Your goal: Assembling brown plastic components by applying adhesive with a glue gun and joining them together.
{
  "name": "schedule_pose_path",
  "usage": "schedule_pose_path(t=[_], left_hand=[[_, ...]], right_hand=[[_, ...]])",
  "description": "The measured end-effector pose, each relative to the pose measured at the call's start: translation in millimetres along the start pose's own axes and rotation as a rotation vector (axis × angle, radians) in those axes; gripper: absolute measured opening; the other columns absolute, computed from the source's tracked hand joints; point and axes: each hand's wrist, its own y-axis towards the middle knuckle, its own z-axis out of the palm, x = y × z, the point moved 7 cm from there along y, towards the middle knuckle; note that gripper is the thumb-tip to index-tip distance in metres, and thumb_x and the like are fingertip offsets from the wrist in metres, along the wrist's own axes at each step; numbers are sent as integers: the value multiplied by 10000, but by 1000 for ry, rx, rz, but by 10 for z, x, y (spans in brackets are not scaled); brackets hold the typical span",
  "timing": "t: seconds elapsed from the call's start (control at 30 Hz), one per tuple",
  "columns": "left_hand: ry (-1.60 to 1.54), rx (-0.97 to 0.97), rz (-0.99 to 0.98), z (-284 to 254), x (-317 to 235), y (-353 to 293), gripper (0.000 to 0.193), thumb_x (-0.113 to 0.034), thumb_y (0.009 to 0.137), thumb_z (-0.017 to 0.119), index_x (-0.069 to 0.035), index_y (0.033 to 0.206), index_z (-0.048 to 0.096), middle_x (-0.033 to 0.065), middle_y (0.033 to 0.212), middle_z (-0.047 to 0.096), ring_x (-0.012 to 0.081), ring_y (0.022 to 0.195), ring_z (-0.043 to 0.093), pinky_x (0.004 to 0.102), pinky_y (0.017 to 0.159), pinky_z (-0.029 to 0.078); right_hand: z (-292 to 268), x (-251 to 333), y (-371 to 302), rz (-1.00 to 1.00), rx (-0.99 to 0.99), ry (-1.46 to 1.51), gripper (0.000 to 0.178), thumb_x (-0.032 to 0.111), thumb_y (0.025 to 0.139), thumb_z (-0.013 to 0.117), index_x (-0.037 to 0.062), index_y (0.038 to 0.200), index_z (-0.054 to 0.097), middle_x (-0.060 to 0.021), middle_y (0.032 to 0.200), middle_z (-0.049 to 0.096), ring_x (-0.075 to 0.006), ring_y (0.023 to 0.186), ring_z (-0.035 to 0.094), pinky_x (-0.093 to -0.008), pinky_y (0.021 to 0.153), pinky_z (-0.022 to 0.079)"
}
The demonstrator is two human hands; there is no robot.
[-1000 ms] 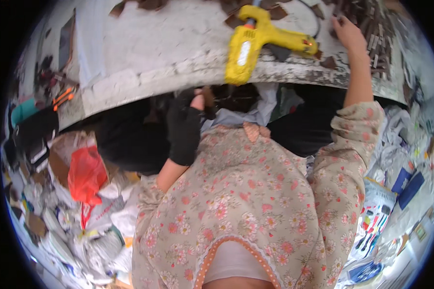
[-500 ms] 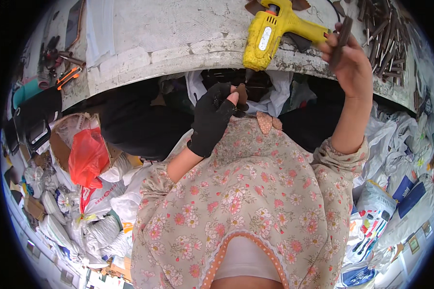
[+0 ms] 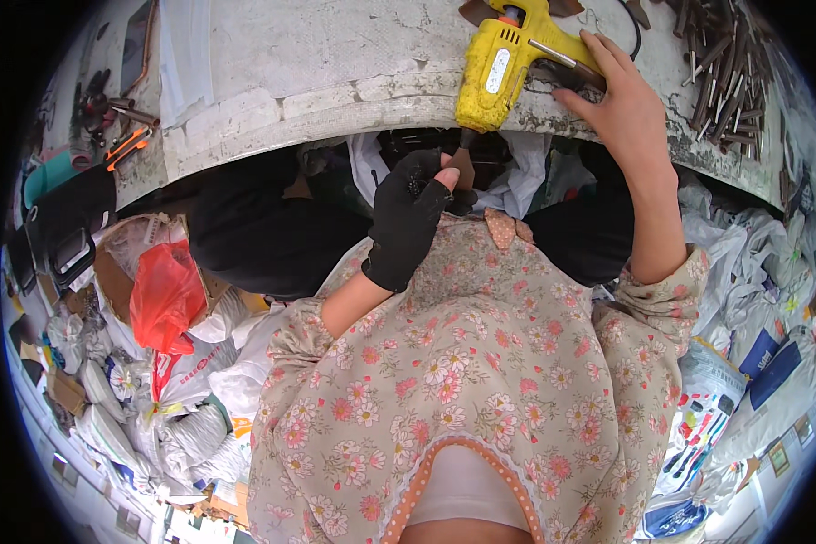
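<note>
Glue gun (image 3: 508,56) overhung the table's near edge (image 3: 354,111); left hand (image 3: 403,219) pinched a scrap (image 3: 464,170) by the nozzle (image 3: 468,138), right hand (image 3: 630,118) gripped a rod (image 3: 556,53); gluing seemingly needed steadiness.

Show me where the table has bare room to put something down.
Best patch: mid-table, between the white strip on the left and the glue gun on the right. Crowded: right end, under the stick pile; around the gun's handle, where the right hand is; left end, near the orange cutter.
</note>
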Motion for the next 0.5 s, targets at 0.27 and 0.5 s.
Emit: schedule_pose_path(t=[0.27, 0.5], left_hand=[[-41, -2, -10, 11, -62, -16, 207, -125, 886, 530, 25, 1028, 531, 96, 820, 612, 150, 703, 611, 256, 624, 483], [53, -84, 0, -73, -283, -114, 222, -237, 916, 508, -23, 953, 554, 33, 747, 587, 85, 578, 519, 209, 567, 435]], right_hand=[[24, -42, 46, 10, 54, 127, 544, 262, 719, 696, 112, 1205, 502, -60, 1203, 529, -293, 953, 582, -373, 791, 481], [-154, 394, -224, -41, 74, 566, 514, 128, 792, 635, 71, 1266, 443, -160, 1201, 451, -265, 945, 557, -321, 801, 455]])
